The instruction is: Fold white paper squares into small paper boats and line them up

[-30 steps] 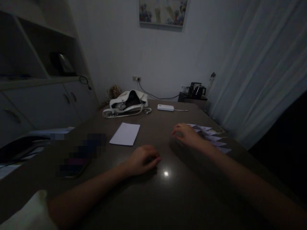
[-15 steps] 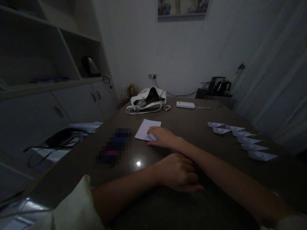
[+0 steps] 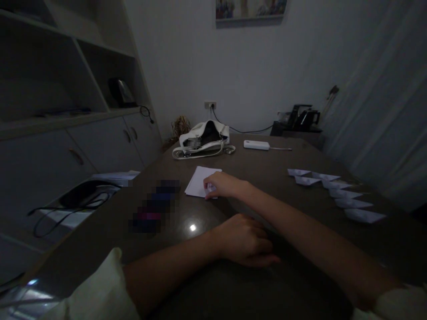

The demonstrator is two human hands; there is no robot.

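Note:
A small stack of white paper [image 3: 196, 182] lies on the brown table [image 3: 267, 171], its sheets slightly out of line at the left edge. My right hand [image 3: 223, 184] reaches over the stack's right side, thumb and fingers pinching paper that bulges between them. How many sheets are pinched I cannot make out. My left hand [image 3: 246, 240] rests on the table below my right forearm, fingers curled in and nothing visible in them. Several folded white paper boats [image 3: 353, 203] stand in staggered rows on the right of the table.
Left of the stack lies a pixelated dark object [image 3: 155, 204]. A white handbag [image 3: 205, 140] and a white power bank [image 3: 256, 145] with a short cable sit toward the far edge. Black kettles [image 3: 307, 118] stand beyond the table; a cabinet [image 3: 103, 142] lines the left.
My right hand has swung left from near the paper boats onto the stack and pinched paper there. My left hand appears farther right in view; the camera has turned right.

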